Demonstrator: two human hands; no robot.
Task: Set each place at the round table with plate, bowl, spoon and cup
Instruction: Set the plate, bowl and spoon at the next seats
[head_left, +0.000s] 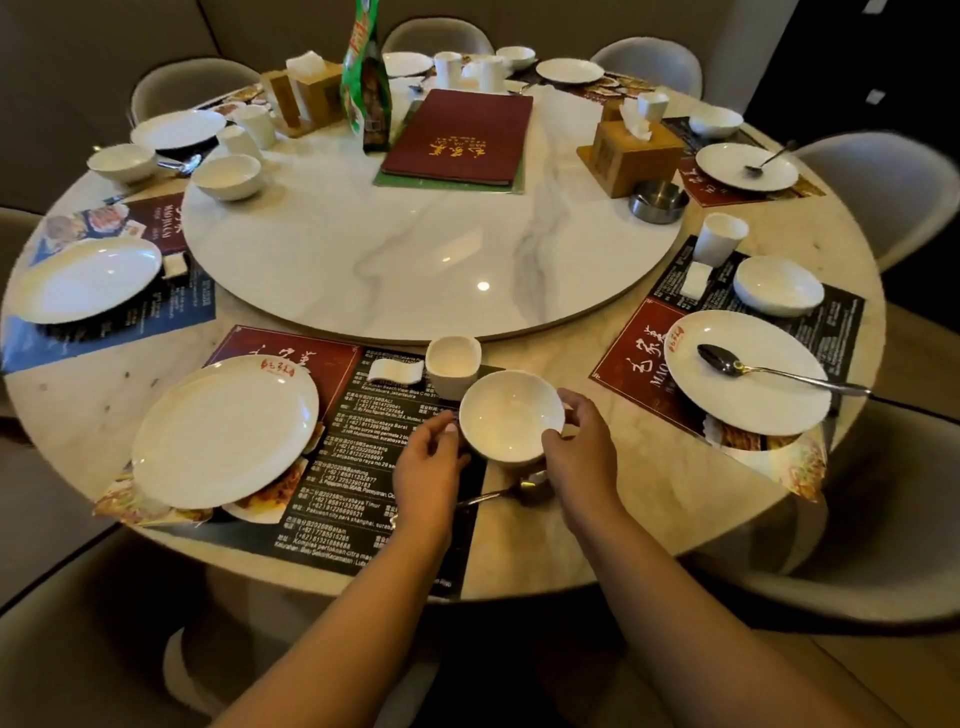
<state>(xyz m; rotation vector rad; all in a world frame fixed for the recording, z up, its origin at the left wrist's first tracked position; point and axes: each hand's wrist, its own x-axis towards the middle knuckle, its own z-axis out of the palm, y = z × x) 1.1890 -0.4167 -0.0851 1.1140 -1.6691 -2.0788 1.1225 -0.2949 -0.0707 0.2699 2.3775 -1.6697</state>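
1. Left hand (434, 447) curled against the near-left wall of the round white glazed ceramic bowl (511, 415), fingertips on its rim; right hand (579, 436) cupping the opposite wall, thumb hooked on the rim
2. Bowl at the right edge of the dark printed paper placemat (363, 441), held between both hands; resting or just lifted, impossible to tell
3. Likely stiff, fairly light, glossy and slippery, chippable; best gripped by the rim and outer wall on two sides, set down gently
4. Just beyond the bowl, a white squarish ceramic cup (453, 364); nearer than the bowl, a metal spoon (511, 491); well left of the bowl, a white round ceramic plate (223, 431)
5. Readable on the placemat left of the bowl: "Bandung", "Semarang", "Surabaya Timur", phone numbers starting "(+62)"
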